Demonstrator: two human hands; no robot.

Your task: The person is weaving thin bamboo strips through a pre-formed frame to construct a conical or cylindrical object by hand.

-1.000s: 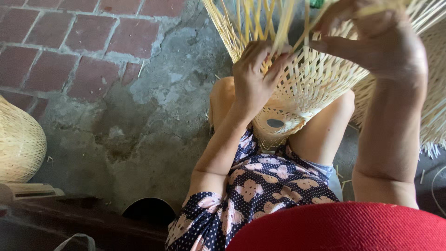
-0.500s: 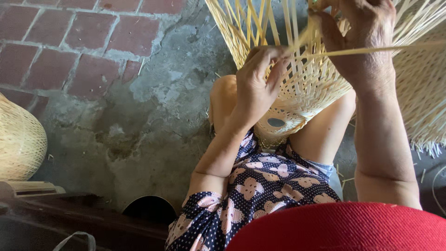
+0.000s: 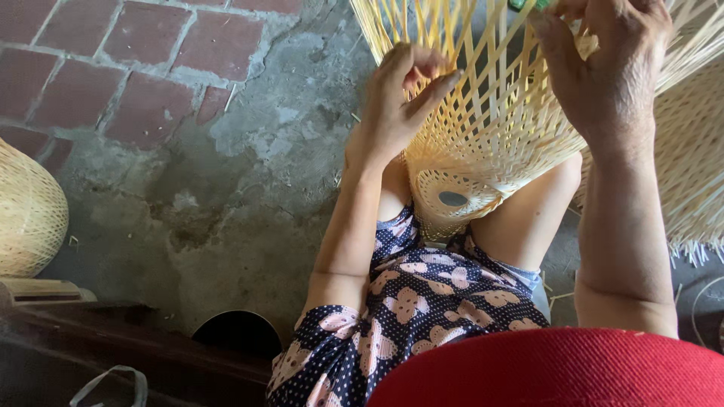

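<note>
In the head view, the half-woven bamboo basket [image 3: 483,143] is propped on the knees with its long strips pointing up, and it is pinched at the left side by the left hand [image 3: 396,105] and gripped at the top strips by the right hand [image 3: 603,68], fingers closed.

A floor [image 3: 226,196] of rough grey cement was seen, patched with red bricks [image 3: 143,68] toward its upper left corner. At its left edge a rounded woven basket [image 3: 26,215] was set. Scattered bamboo slivers [image 3: 682,252] were strewn along its right edge.
</note>
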